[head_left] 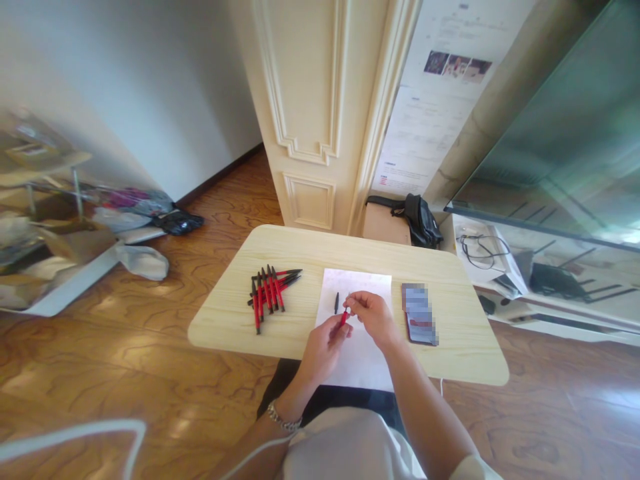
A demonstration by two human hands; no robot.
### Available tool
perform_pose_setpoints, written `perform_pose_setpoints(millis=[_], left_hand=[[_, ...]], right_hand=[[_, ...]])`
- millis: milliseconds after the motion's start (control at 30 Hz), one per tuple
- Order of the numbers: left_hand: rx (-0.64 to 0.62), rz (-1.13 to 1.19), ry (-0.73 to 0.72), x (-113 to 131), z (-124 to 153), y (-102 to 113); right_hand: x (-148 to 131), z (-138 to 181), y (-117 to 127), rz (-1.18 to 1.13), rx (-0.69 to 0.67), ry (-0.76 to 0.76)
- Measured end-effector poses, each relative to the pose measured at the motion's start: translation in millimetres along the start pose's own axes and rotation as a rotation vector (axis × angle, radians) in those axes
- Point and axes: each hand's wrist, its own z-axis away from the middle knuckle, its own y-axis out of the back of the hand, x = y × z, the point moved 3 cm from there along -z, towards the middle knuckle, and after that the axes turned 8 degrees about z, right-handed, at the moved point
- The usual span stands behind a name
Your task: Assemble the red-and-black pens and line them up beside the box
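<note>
My left hand (327,343) is closed around a red pen barrel (345,316), tilted upward over the white paper (365,363). The fingertips of my right hand (370,315) pinch together at the barrel's upper end; the small part between them is too tiny to make out. Just left of the barrel, a black pen piece (337,303) lies on the paper. Several red and black pens (270,291) are piled crosswise on the left side of the table.
The pale wooden table (225,327) has rounded corners. A phone (420,315) lies right of the paper. Behind the table, a black bag (420,220) rests on a box beside a cream door panel (305,80). Bags and boxes (75,240) crowd the floor at left.
</note>
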Motion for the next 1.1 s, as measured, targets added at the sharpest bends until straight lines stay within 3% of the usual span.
perform_pose_setpoints(millis=[133,267,400,500,600,833,933,1100], left_hand=[[0.025,0.038,0.021,-3,2,5],[0.043,0.098,0.033,-4,4,9],[0.079,0.115,0.019,-6,4,12],[0.096,0.123,0.014,-5,4,14],[0.099,0.120,0.024,-3,5,15],[0.069,0.079,0.036,-1,5,9],[0.047,0.065,0.032,-2,4,4],[0.030,0.070,0.032,0,3,1]], right_hand=[[11,-10,1,0.131,0.003,0.013],[17,-31,-3,0.578,0.119,0.001],[19,-46,-21,1.000,0.069,-0.143],[20,-51,-29,1.102,0.040,-0.209],[20,-53,-24,0.959,0.056,-0.187],[-1,-43,17,0.043,0.187,0.011],[-16,-36,24,-0.089,0.205,0.054],[-24,-31,21,-0.107,0.176,0.048]])
